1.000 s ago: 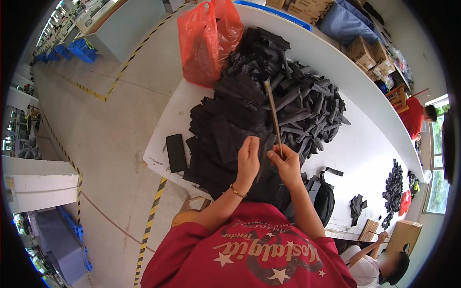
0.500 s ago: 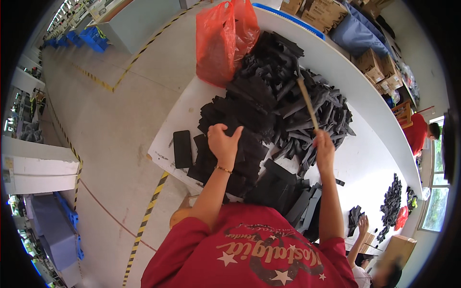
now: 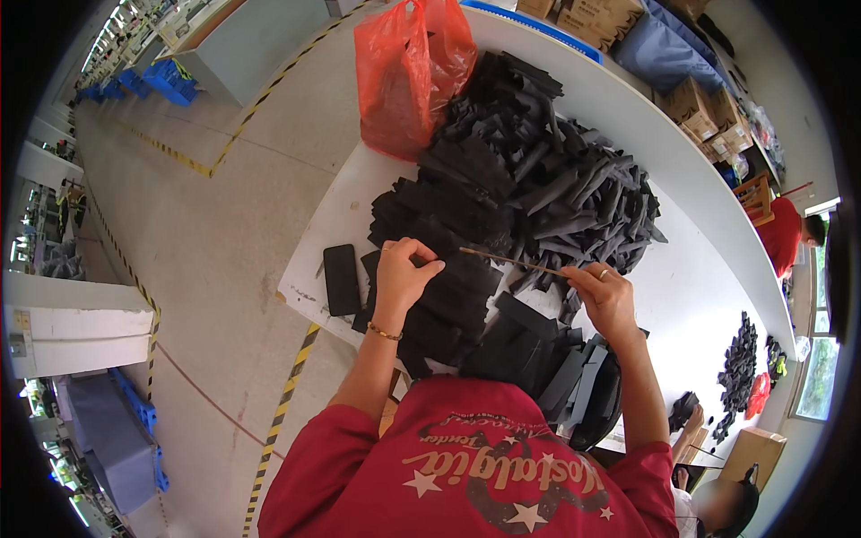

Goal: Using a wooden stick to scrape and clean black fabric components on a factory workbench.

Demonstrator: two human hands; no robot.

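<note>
My right hand (image 3: 605, 294) grips one end of a thin tan stick (image 3: 513, 260), which points left across the black pieces. Over the near left part of the heap, my left hand (image 3: 404, 276) is closed in a pinch, thumb toward the forefinger. Whatever lies between those fingertips, if anything, cannot be made out against the black. Layered flat black pieces (image 3: 448, 309) spread under and beside the left hand. Beyond my right hand rises a loose pile of narrow black strips (image 3: 587, 202). The stick's free tip hovers near the left thumb, apart from it.
A black phone (image 3: 341, 280) lies at the table's left edge. A red plastic bag (image 3: 404, 90) stands at the far left corner. Grey-black strips (image 3: 578, 381) are stacked close to my body. At the right, another person (image 3: 717, 507) sits near more black pieces (image 3: 738, 368).
The stick has swung from pointing away to pointing left, as my right hand came nearer and turned. My left hand has shifted slightly left, its fingers drawn from spread into a pinch.
</note>
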